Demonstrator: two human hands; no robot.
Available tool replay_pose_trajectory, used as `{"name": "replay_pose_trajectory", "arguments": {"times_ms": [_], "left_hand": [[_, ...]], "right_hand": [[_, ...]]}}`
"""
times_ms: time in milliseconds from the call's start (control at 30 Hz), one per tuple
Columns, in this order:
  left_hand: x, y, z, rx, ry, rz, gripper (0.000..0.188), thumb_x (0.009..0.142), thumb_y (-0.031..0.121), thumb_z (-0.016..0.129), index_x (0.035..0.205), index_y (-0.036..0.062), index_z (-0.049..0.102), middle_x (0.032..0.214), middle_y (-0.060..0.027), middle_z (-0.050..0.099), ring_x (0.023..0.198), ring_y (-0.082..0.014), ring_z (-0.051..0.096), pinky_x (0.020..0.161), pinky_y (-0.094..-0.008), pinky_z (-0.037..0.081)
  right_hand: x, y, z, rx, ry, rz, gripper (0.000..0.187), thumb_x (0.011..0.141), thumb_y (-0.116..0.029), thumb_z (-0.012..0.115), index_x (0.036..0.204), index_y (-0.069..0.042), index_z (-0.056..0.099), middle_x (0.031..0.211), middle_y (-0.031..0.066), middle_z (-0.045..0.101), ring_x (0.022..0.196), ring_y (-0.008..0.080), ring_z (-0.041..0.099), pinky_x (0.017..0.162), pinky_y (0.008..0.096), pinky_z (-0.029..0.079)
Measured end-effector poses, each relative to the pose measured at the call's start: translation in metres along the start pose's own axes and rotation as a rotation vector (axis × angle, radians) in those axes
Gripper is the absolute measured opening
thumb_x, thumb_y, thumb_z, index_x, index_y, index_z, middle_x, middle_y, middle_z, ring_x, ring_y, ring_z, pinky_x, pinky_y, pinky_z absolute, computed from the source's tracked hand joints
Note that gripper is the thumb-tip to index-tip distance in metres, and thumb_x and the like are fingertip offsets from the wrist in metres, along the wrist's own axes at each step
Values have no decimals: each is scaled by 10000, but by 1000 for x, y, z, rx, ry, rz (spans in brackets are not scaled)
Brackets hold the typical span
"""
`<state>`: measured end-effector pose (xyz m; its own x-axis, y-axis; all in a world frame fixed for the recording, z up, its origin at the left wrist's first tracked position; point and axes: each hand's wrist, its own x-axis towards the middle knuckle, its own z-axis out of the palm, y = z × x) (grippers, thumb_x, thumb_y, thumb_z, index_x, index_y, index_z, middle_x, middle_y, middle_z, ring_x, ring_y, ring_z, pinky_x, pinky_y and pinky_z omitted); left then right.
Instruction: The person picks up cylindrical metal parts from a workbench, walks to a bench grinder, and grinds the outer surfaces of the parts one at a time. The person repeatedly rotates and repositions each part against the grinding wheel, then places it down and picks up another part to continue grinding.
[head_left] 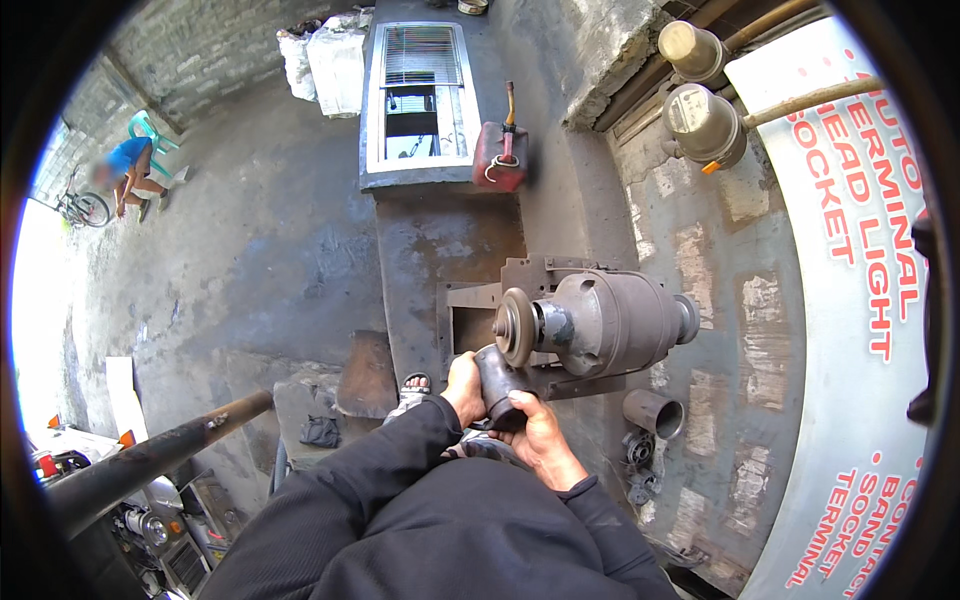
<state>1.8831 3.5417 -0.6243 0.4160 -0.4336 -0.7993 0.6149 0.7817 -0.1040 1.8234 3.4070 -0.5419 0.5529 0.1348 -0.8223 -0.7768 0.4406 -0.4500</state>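
Rust-brown metal plate (366, 374) lies left of the left hand (464, 390), beyond the black left sleeve (350, 470), which slants up and inward from the lower edge. That hand closes on the near-left side of a dark metal cylinder (503, 388), fingers wrapped around its flank and mostly hidden beneath. Held between the two hands and tilted, the cylinder has its upper end just at the lower rim of a round wheel (514, 328) ahead of them; whether the two actually touch cannot be told. Judging by this placement, work on the cylinder's surface seems under way rather than finished: the piece is at the wheel and not set down, its visible side is dark with some sheen, and how much has been treated or remains is unclear, as is whether the wheel spins. On the right, the right hand (540, 436) grips the cylinder's lower end, thumb laid over the top, wrist bent inward from its forearm. Ahead and right of it sits the grey motor (620, 325) bearing the wheel; farther right of that hand, an open-ended metal tube (655, 411) lies apart.
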Motion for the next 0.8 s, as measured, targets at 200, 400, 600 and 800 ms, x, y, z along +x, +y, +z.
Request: {"name": "replay_pose_trajectory", "arguments": {"times_ms": [200,400,600,800], "left_hand": [[-5,-10,3,20,-30,21,440,1035,382,346,1094,59,639,988,-180,718,902,-356,704,905,-528,572],[-16,-2,-25,-117,-198,137,446,1040,419,404,1083,77,687,981,-139,739,877,-332,721,857,-514,595],[-12,9,8,-29,-42,6,461,1023,446,405,1123,94,684,1053,-160,741,952,-351,709,944,-530,558],[-6,29,2,9,-78,-5,483,990,540,529,1118,95,667,1058,-152,731,953,-338,711,925,-538,561]], "right_hand": [[-16,-1,2,31,-29,-18,573,846,-275,790,1323,-34,584,1091,110,683,928,239,686,769,414,603],[-10,-5,27,-507,-63,-400,796,784,-187,841,1470,28,499,1093,97,671,899,201,689,751,351,612],[9,-13,6,-24,-41,87,610,870,-419,765,1315,-35,601,1136,145,690,965,263,674,795,445,601],[33,-8,0,20,-144,103,588,898,-418,749,1324,-41,601,1102,131,702,976,261,689,802,459,609]]}}
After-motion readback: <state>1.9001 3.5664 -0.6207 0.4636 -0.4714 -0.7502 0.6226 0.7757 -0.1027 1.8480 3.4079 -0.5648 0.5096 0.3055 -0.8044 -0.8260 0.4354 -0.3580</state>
